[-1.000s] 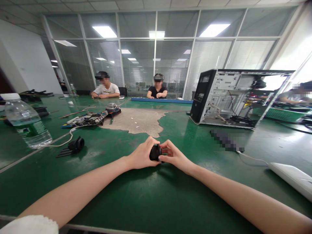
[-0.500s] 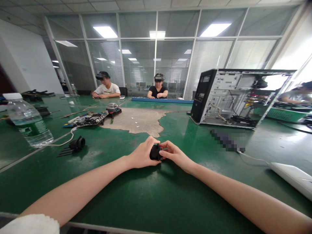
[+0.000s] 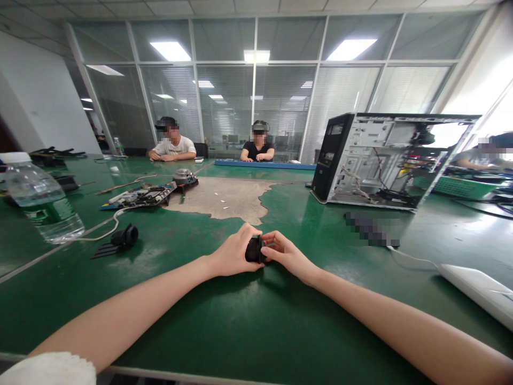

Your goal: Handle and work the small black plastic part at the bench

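A small black part (image 3: 254,250) sits between my two hands at the middle of the green table (image 3: 240,321). My left hand (image 3: 233,253) is wrapped round its left side, fingers curled over the top. My right hand (image 3: 285,253) pinches its right side with thumb and fingertips. Most of the part is hidden by my fingers. Both forearms rest low over the table.
An open computer case (image 3: 385,160) stands at the right. A water bottle (image 3: 38,200) stands at the left, with a black plug and white cable (image 3: 124,236) nearby. A circuit board (image 3: 140,196) and fan (image 3: 184,177) lie farther back. A white device (image 3: 476,289) lies at the right. Two people sit at the far side.
My hands stay closed on the black part; they have barely shifted. The view has tilted a little.
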Demonstrator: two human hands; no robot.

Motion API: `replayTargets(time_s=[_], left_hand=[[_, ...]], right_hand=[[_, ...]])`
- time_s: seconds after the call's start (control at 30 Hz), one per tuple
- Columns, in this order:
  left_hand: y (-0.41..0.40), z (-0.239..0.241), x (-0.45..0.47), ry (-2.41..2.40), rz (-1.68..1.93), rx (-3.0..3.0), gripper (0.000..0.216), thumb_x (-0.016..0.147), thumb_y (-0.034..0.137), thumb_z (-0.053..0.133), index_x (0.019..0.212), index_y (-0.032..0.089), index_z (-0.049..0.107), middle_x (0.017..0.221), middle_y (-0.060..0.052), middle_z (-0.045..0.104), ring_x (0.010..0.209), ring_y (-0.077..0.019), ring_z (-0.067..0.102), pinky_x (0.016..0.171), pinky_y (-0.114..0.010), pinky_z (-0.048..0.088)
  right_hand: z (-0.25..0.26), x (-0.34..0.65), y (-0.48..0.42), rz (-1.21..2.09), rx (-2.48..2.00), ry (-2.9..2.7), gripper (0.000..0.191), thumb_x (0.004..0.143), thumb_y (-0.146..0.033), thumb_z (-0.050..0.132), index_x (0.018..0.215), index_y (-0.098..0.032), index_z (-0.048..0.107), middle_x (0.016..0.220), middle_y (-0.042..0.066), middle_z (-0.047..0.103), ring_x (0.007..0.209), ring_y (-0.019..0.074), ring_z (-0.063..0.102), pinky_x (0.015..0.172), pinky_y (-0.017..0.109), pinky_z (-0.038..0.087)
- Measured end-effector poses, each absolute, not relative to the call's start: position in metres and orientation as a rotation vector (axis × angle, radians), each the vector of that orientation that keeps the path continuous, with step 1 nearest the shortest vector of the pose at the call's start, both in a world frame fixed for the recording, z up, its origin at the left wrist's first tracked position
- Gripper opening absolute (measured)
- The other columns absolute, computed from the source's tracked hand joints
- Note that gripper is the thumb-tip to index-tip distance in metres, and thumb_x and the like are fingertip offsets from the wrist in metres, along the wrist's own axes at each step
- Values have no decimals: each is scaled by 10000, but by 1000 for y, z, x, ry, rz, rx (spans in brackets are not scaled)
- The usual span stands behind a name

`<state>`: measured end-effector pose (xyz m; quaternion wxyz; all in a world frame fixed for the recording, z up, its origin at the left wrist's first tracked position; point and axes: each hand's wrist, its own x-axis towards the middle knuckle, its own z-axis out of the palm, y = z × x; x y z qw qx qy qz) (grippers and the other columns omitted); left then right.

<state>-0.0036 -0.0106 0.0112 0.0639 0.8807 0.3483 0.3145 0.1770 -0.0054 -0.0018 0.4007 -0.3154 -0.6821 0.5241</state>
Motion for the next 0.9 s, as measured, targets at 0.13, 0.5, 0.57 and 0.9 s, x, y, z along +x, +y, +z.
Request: replayTargets(time_s=[0.13, 0.5, 0.57, 0.9], left_hand=[[-11, 12, -4, 1050, 944, 2656, 567, 597, 321, 686, 1054, 211, 369, 1014, -41, 438, 866, -208, 519, 729, -327, 442], [-10, 11, -4, 1032, 958, 2647, 565, 599, 334, 679, 1058, 216, 372, 1002, -38, 438, 850, -203, 512, 722, -324, 434], [-10, 11, -4, 1032, 954, 2651, 561, 602, 332, 677, 1058, 215, 372, 1005, -39, 437, 856, -204, 510, 726, -325, 434], [-10, 10, -4, 1037, 960, 2655, 557, 601, 323, 676, 1052, 209, 369, 991, -36, 435, 835, -197, 513, 702, -313, 432]], right_hand=[[1, 179, -7, 1349, -741, -1747, 320, 670, -333, 665, 890, -204, 470, 892, 1, 524, 801, 132, 533, 687, 280, 437], [3, 176, -9, 1343, -776, -1702, 290, 695, -374, 632, 884, -209, 486, 864, -5, 524, 741, 117, 527, 615, 254, 443], [2, 176, -8, 1347, -794, -1709, 299, 701, -376, 627, 900, -203, 487, 874, 1, 520, 741, 117, 527, 623, 259, 443], [2, 179, -10, 1329, -692, -1757, 276, 684, -316, 660, 846, -209, 464, 870, -15, 517, 791, 126, 529, 651, 252, 432]])
